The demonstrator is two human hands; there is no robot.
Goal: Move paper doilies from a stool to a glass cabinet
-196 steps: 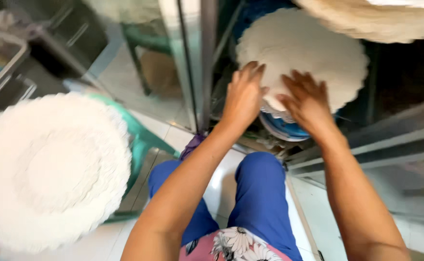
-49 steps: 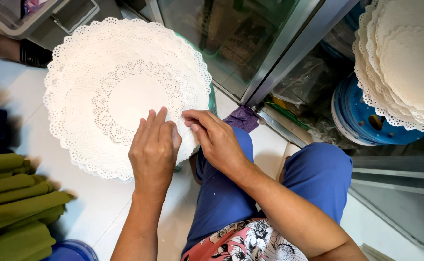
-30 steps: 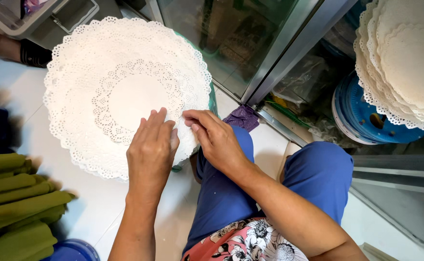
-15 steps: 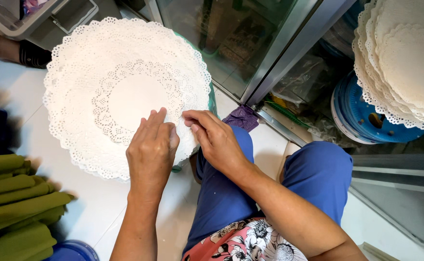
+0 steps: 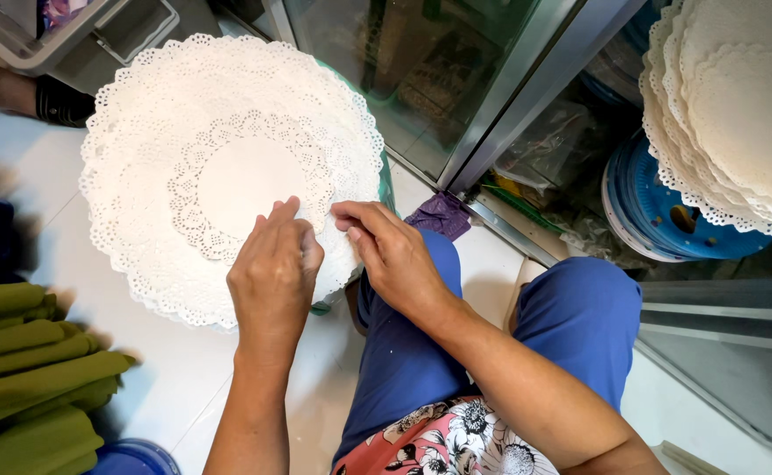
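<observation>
A white tiled floor [image 5: 183, 387] fills the lower left, and a glass door in a metal frame [image 5: 526, 97] runs across the top. On the floor lies one large round stack of white paper doilies [image 5: 175, 132] with lace edges, resting on something green that shows only at its right rim; the number of sheets cannot be counted. A second stack of the same doilies [image 5: 738, 105] sits at the upper right behind the frame, fanned over one blue round container [image 5: 667, 220] whose contents are hidden beneath it. The person's two legs in blue trousers [image 5: 579, 325] take up the lower middle, with a flowered garment above them. A pile of folded green cloths [image 5: 25, 369], roughly five layers, lies at the left edge. One grey plastic crate [image 5: 95, 35] stands at the top left; what it holds is unclear. A purple scrap [image 5: 443, 215] lies by the door frame. The left hand [image 5: 271, 273] rests flat on the near edge of the big stack, fingers together. The right hand [image 5: 395, 255] sits just beside it, its grip pinched on the doily edge between thumb and forefinger.
</observation>
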